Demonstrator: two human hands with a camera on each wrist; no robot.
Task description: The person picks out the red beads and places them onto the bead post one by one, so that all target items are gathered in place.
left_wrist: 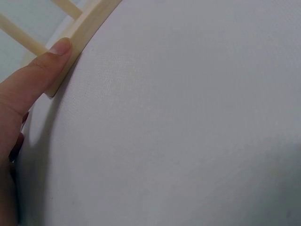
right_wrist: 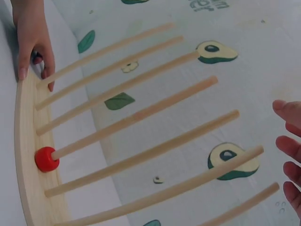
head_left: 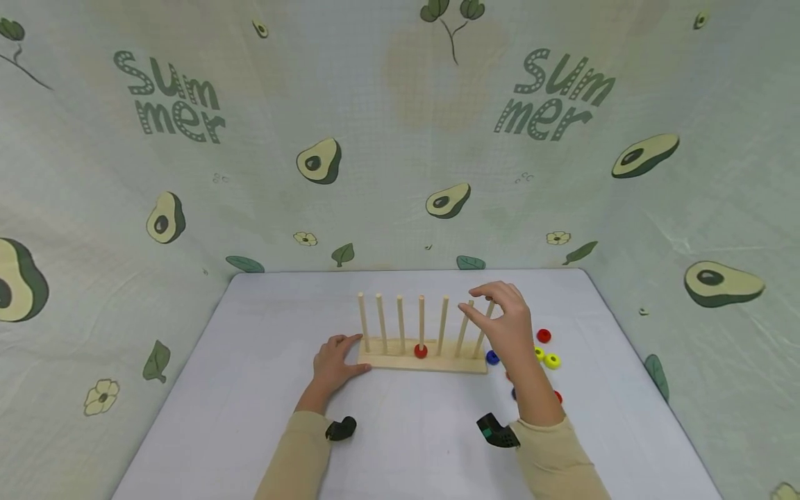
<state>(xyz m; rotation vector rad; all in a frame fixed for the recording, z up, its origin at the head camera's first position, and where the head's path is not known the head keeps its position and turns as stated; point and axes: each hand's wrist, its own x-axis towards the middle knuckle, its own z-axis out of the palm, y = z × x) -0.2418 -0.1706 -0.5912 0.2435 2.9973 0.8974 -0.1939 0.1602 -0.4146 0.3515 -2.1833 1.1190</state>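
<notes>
A wooden peg rack (head_left: pixel 406 362) with several upright pegs stands on the table. One red ring (head_left: pixel 421 351) sits low on its middle peg, seen also as a red ring (right_wrist: pixel 47 159) in the right wrist view. My left hand (head_left: pixel 332 362) grips the rack's left end, thumb (left_wrist: pixel 61 47) on the front edge and fingers behind. Over the right-hand pegs is my right hand (head_left: pixel 509 325), thumb and index finger spread apart, with no ring between the fingertips. In the right wrist view its fingers (right_wrist: pixel 292 146) show at the right edge, beyond the peg tips.
Right of the rack lie loose rings: a blue ring (head_left: pixel 492 357), a red ring (head_left: pixel 544 336), a yellow ring (head_left: pixel 552 361) and several more partly behind the right forearm. A patterned cloth (head_left: pixel 387 229) hangs behind the white table (head_left: pixel 412 430).
</notes>
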